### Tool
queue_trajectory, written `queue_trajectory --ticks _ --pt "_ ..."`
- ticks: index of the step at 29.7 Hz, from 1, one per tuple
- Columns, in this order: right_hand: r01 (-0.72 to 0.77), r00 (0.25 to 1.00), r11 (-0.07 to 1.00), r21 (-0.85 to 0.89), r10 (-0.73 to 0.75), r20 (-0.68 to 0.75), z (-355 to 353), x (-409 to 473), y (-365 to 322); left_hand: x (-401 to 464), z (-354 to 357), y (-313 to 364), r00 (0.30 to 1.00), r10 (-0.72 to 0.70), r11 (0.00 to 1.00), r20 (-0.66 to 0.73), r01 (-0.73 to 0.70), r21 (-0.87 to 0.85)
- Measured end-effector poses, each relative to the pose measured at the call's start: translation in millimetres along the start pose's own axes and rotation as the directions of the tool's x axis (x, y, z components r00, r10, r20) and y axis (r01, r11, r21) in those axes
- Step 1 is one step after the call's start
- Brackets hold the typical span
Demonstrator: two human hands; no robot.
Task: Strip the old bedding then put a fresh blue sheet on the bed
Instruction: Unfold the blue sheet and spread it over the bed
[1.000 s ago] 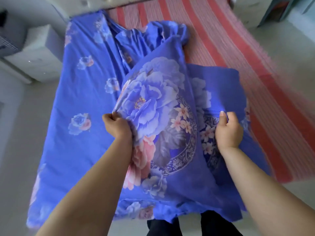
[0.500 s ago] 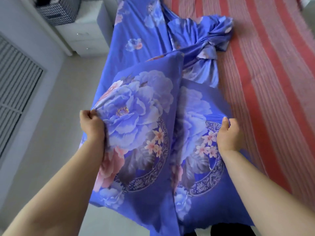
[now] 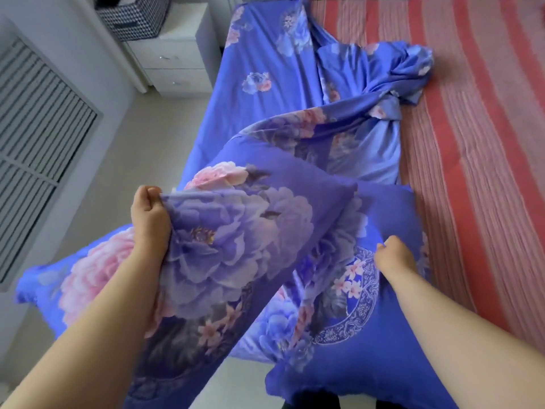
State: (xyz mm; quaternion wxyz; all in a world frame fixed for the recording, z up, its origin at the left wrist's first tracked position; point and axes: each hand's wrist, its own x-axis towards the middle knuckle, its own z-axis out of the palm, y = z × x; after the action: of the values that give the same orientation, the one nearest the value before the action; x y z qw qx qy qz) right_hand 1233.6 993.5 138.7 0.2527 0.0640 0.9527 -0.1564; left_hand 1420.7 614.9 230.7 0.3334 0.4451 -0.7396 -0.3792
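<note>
Standing at far left, one louvred panel (image 3: 35, 125) lines the wall; beyond it one white drawer unit (image 3: 177, 51) carries one patterned basket (image 3: 134, 16). No writing is legible. Two hands work: the left hand (image 3: 149, 219) grips an edge of the single blue floral sheet (image 3: 265, 93), lifted higher and billowing more than half a second ago. The right hand (image 3: 395, 256) pinches it nearer the striped mattress (image 3: 472, 128), lower than before. Far right, the sheet stays bunched.
</note>
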Motion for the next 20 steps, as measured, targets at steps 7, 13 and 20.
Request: queue_trajectory --ticks 7,13,20 --pt "0.067 0.988 0.993 0.099 -0.052 -0.147 8 -14 -19 3 -28 -7 0.8 -0.255 0.846 0.542 -0.086 0.526" --pt "0.198 0.927 0.972 0.128 -0.143 -0.347 -3 -18 -24 -12 -42 -34 0.725 -0.439 0.735 0.531 -0.05 0.676" --pt "0.341 0.869 0.939 0.049 -0.294 -0.399 -29 -18 -40 -27 -84 -53 0.79 -0.485 0.735 0.375 0.137 0.664"
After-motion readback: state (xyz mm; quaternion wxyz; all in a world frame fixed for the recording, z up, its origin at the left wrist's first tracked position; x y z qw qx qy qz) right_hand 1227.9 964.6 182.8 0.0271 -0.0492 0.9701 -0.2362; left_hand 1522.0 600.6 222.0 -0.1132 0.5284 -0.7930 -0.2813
